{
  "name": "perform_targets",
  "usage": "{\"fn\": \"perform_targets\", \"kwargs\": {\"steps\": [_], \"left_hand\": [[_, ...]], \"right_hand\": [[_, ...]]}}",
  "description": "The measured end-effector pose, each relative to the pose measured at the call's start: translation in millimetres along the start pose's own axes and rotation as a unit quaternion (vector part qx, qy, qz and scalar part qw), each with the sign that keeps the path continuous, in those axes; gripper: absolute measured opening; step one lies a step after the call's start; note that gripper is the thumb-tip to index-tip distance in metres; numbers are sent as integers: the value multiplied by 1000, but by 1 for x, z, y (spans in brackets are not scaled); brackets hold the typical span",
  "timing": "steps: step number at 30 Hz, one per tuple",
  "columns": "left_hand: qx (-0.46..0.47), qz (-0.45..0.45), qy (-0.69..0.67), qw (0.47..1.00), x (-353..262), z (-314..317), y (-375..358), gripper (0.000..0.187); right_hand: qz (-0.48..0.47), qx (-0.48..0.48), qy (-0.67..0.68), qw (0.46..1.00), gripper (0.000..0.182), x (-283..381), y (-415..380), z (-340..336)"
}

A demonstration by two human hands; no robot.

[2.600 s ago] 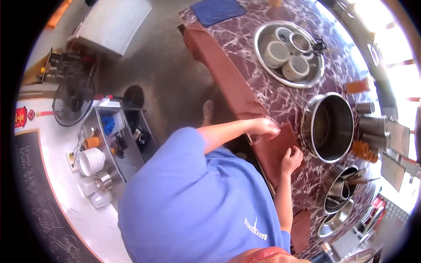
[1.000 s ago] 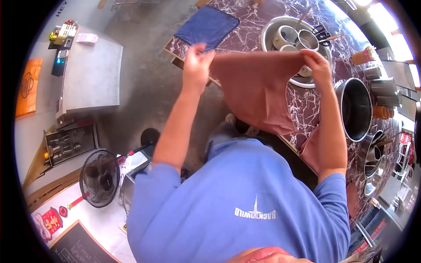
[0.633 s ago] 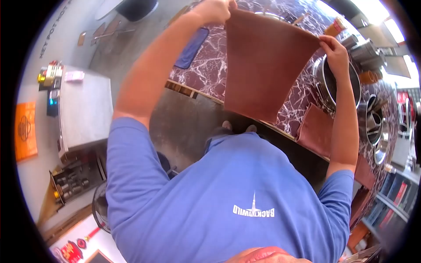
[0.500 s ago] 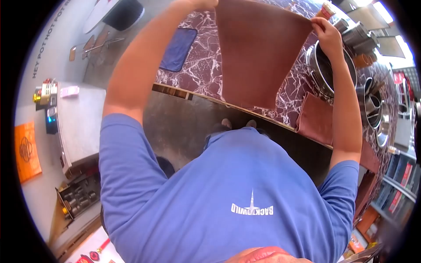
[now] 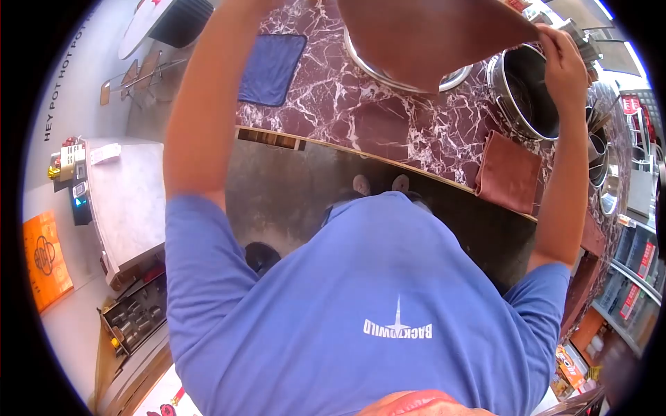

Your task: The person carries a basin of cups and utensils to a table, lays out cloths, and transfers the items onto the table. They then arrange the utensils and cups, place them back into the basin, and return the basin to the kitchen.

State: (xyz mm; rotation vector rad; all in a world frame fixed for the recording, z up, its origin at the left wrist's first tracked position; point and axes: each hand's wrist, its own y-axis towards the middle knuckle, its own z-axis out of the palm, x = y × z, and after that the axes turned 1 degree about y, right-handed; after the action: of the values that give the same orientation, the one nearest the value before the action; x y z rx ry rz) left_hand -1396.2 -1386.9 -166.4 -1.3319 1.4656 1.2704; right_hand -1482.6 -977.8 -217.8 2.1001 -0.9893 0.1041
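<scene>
A brown cloth (image 5: 430, 38) hangs spread out over the marble-patterned table (image 5: 388, 125). My right hand (image 5: 565, 66) pinches its right corner between closed fingers. My left arm reaches up past the top edge, so the left hand is out of sight. Part of a round silver rim (image 5: 454, 80) shows beneath the hanging cloth; the rest is covered. Just below my right hand stands a metal pot (image 5: 531, 93) with a dark inside. A folded brown cloth (image 5: 510, 173) lies at the table's front edge, and a flat blue cloth (image 5: 272, 69) lies on the left.
Beyond my right forearm are metal bowls (image 5: 610, 194) and a container with utensils. Shelves (image 5: 631, 284) stand at the far right. To the left there is a white-topped counter (image 5: 128, 201), with an open drawer (image 5: 139, 312) below.
The brown cloth has swung up and away from the front edge, uncovering the silver rim and more tabletop. My right hand moved right, and my left hand left the view at the top.
</scene>
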Motion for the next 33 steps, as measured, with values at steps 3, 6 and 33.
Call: {"fn": "perform_targets", "kwargs": {"steps": [3, 6, 33], "left_hand": [[-38, -20, 50, 998, -11, 10, -65, 10], [-7, 1, 166, 986, 4, 8, -122, 13], [-59, -18, 431, 900, 320, 159, -132, 57]], "right_hand": [[-51, 5, 27, 998, 13, 41, -39, -17], [-21, 48, 110, 993, 10, 74, -85, -22], [287, 61, 75, 953, 44, 6, -249, 261]]}}
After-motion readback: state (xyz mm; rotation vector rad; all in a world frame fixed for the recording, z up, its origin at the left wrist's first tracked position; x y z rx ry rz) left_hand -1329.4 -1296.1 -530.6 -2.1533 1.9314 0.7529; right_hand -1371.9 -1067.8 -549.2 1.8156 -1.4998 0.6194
